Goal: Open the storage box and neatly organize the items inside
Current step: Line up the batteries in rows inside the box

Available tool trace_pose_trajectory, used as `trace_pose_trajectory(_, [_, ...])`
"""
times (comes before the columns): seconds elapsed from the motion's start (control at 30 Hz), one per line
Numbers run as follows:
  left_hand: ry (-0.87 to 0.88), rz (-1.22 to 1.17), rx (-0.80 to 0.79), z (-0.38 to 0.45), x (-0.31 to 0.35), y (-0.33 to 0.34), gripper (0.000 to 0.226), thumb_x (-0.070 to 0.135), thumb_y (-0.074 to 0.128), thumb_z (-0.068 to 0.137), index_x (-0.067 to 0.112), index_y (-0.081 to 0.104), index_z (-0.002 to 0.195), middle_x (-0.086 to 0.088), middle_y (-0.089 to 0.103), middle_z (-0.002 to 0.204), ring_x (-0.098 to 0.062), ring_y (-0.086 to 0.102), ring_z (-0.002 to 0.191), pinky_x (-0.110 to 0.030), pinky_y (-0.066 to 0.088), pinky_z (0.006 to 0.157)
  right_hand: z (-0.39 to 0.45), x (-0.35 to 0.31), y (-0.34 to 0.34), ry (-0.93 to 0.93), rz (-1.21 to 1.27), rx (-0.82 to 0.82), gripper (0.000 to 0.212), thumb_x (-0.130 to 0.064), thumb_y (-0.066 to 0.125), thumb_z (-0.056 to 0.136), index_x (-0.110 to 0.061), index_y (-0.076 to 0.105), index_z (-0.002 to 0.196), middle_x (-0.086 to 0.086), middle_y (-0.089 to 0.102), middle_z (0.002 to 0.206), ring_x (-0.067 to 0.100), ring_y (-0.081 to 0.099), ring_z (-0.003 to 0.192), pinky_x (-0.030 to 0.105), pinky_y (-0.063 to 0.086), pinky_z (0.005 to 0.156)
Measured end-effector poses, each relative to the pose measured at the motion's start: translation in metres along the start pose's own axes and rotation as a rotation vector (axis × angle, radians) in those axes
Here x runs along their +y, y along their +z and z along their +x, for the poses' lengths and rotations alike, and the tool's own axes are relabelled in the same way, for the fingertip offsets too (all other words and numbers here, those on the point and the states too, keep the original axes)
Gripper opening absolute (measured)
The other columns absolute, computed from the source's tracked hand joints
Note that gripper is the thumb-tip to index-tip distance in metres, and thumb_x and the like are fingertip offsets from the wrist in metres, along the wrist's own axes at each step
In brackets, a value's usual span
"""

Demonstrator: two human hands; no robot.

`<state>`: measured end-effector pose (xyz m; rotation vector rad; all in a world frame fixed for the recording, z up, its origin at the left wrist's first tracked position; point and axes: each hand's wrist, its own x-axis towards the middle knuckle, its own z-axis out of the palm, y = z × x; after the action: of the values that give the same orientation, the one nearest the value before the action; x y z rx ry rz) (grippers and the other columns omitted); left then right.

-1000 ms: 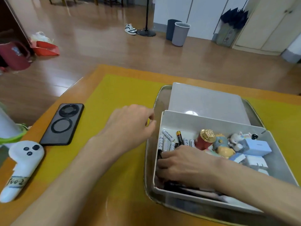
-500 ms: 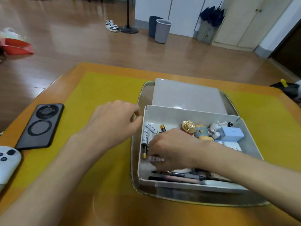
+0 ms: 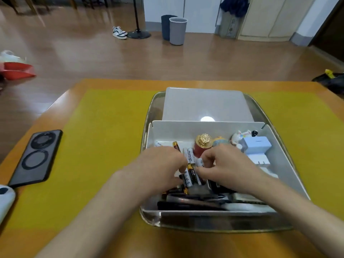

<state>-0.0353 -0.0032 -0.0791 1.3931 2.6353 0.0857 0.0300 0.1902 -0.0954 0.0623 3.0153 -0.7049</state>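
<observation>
The white storage box [image 3: 204, 127] stands open on a clear tray [image 3: 223, 225], with its lid [image 3: 204, 105] lying flat behind it. Both hands are inside the box's left half. My left hand [image 3: 158, 168] and my right hand [image 3: 227, 166] have curled fingers on a cluster of white and black-gold batteries [image 3: 189, 175] between them. Behind the hands stand a red bottle with a gold cap [image 3: 202, 144], small figurines [image 3: 240, 136] and a pale blue box [image 3: 255, 145]. Dark pens [image 3: 191, 202] lie along the box's near wall.
A black phone [image 3: 37, 157] lies face down at the left edge of the yellow mat [image 3: 104, 146]. A white controller [image 3: 4, 202] pokes in at the far left. Two bins [image 3: 175, 29] and shoes [image 3: 119, 32] stand on the wooden floor beyond the table.
My left hand has moved from outside the box's left wall into the box. Both hands now meet over the batteries, which are bunched together. The camera has shifted left.
</observation>
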Motion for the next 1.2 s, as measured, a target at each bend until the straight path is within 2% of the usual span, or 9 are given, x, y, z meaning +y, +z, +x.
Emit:
trace_pose_trajectory(0.23, [-0.115, 0.155, -0.259, 0.006, 0.001, 0.019, 0.031, 0.044, 0.078, 0.074, 0.029, 0.063, 0.096, 0.002, 0.064, 0.097, -0.023, 0.062, 0.092, -0.033, 0.028, 0.058, -0.004, -0.003, 0.006, -0.037, -0.155, 0.031, 0.039, -0.051, 0.061, 0.085, -0.020, 0.054, 0.063, -0.004, 0.056, 0.059, 0.009, 0.052, 0.059, 0.028, 0.026, 0.047])
trace_pose_trajectory(0.33, [-0.101, 0.129, -0.246, 0.003, -0.001, 0.019, 0.030, 0.045, 0.076, 0.075, 0.030, 0.062, 0.097, 0.005, 0.064, 0.098, -0.022, 0.061, 0.094, -0.033, 0.028, 0.060, -0.007, -0.001, 0.001, -0.067, -0.123, 0.063, 0.024, -0.051, 0.057, 0.091, -0.029, 0.064, 0.097, -0.011, 0.061, 0.074, 0.011, 0.057, 0.073, 0.029, 0.036, 0.056])
trace_pose_trajectory(0.4, [-0.095, 0.116, -0.242, 0.001, -0.001, 0.017, 0.031, 0.044, 0.076, 0.076, 0.030, 0.062, 0.099, 0.005, 0.065, 0.100, -0.022, 0.061, 0.095, -0.032, 0.030, 0.062, -0.009, -0.001, -0.001, -0.077, -0.120, 0.064, 0.029, -0.051, 0.057, 0.092, -0.035, 0.060, 0.116, -0.012, 0.065, 0.086, 0.011, 0.059, 0.082, 0.030, 0.040, 0.063])
trace_pose_trajectory(0.63, [-0.127, 0.072, -0.337, 0.001, 0.007, 0.013, 0.023, 0.042, 0.073, 0.083, 0.030, 0.055, 0.091, 0.004, 0.063, 0.098, -0.022, 0.060, 0.092, -0.033, 0.040, 0.066, -0.009, -0.008, 0.001, -0.115, -0.195, 0.015, 0.028, -0.050, 0.059, 0.089, -0.034, 0.062, 0.113, -0.010, 0.065, 0.086, 0.015, 0.061, 0.082, 0.036, 0.055, 0.072])
trace_pose_trajectory(0.8, [-0.126, 0.085, -0.358, 0.002, 0.009, 0.017, 0.023, 0.044, 0.071, 0.086, 0.024, 0.060, 0.092, 0.001, 0.064, 0.094, -0.025, 0.062, 0.091, -0.034, 0.045, 0.068, -0.005, -0.012, 0.006, -0.161, -0.347, 0.003, 0.032, -0.052, 0.061, 0.089, -0.030, 0.059, 0.113, -0.006, 0.068, 0.101, 0.020, 0.065, 0.093, 0.039, 0.055, 0.074])
trace_pose_trajectory(0.87, [-0.139, 0.069, -0.337, 0.002, 0.008, 0.019, 0.023, 0.045, 0.073, 0.084, 0.026, 0.062, 0.091, 0.003, 0.059, 0.087, -0.023, 0.058, 0.085, -0.032, 0.039, 0.063, -0.004, -0.015, 0.007, -0.189, -0.343, 0.004, 0.033, -0.053, 0.063, 0.088, -0.029, 0.058, 0.111, -0.008, 0.065, 0.107, 0.019, 0.063, 0.099, 0.039, 0.054, 0.074])
trace_pose_trajectory(1.03, [-0.125, 0.011, -0.254, 0.000, 0.001, 0.022, 0.023, 0.038, 0.081, 0.076, 0.028, 0.066, 0.091, 0.009, 0.055, 0.080, -0.017, 0.051, 0.075, -0.027, 0.028, 0.050, -0.011, -0.018, 0.002, -0.297, -0.366, -0.070, 0.018, -0.048, 0.065, 0.089, -0.031, 0.068, 0.093, -0.010, 0.062, 0.098, 0.018, 0.062, 0.089, 0.035, 0.051, 0.068])
trace_pose_trajectory(1.13, [-0.079, -0.036, -0.206, -0.001, -0.003, 0.021, 0.018, 0.029, 0.078, 0.081, 0.027, 0.071, 0.097, 0.007, 0.066, 0.091, -0.018, 0.061, 0.085, -0.029, 0.043, 0.061, -0.016, -0.017, 0.007, -0.290, -0.494, -0.155, 0.021, -0.044, 0.062, 0.092, -0.026, 0.069, 0.100, -0.001, 0.066, 0.103, 0.024, 0.063, 0.094, 0.038, 0.048, 0.080])
trace_pose_trajectory(1.2, [-0.085, -0.059, -0.148, 0.001, -0.006, 0.014, 0.017, 0.032, 0.073, 0.085, 0.030, 0.071, 0.102, 0.009, 0.069, 0.096, -0.016, 0.062, 0.091, -0.029, 0.043, 0.065, -0.015, -0.019, 0.009, -0.289, -0.559, -0.186, 0.018, -0.037, 0.063, 0.093, -0.022, 0.068, 0.102, 0.004, 0.066, 0.103, 0.026, 0.063, 0.093, 0.038, 0.047, 0.071])
